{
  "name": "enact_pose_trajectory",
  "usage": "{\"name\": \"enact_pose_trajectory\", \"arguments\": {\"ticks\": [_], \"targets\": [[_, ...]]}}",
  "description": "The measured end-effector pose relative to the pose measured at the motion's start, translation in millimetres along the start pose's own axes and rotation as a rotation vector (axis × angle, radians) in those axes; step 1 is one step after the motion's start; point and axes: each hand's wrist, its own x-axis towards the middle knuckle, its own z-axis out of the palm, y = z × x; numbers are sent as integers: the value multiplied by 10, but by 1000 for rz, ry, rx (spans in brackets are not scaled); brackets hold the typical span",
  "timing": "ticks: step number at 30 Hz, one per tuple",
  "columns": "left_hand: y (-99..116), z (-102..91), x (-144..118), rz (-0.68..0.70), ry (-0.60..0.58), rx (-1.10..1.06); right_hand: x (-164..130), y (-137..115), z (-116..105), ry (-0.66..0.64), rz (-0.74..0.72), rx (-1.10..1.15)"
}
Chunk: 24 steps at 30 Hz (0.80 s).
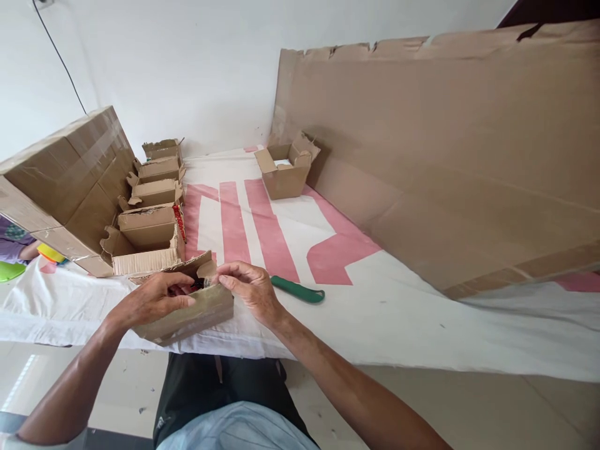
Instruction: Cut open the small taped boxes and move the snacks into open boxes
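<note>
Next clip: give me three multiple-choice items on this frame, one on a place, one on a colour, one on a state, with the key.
1. Where does the knife lie?
A. on the cloth right of the hands
B. inside the far open box
C. on the large taped carton

2. What colour is the knife's handle?
A. yellow
B. green
C. black

3. How is the small box under the hands?
A. taped shut
B. crushed flat
C. open, flaps up

Key: 1 A, it rests on the cloth beside the right hand. 2 B, the handle shows green. 3 C, the left hand and right hand hold its raised flaps, red contents visible.
</note>
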Motion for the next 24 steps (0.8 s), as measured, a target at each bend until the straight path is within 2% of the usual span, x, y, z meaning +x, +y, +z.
{"name": "enact_pose_trajectory", "arguments": {"ticks": [6,9,12,15,18,21,24], "targets": [[67,36,402,-48,-116,-202,0,-11,20,8,-46,-2],[60,57,519,-85,-116,-230,-9,-15,6,3,-56,-23],[54,70,560,-64,-96,-214,-29,1,-29,-30,-67,-38],[98,75,542,-42,-66,-172,-64,23,-65,-73,-61,-123],[183,85,496,7,-13,-109,-96,34,-84,-81,-146,-346],[258,117,430,109,91,8,-94,40,-95,-109,-230,-490],[296,185,332,265,203,164,-55,43,-103,-163,-210,-476]]}}
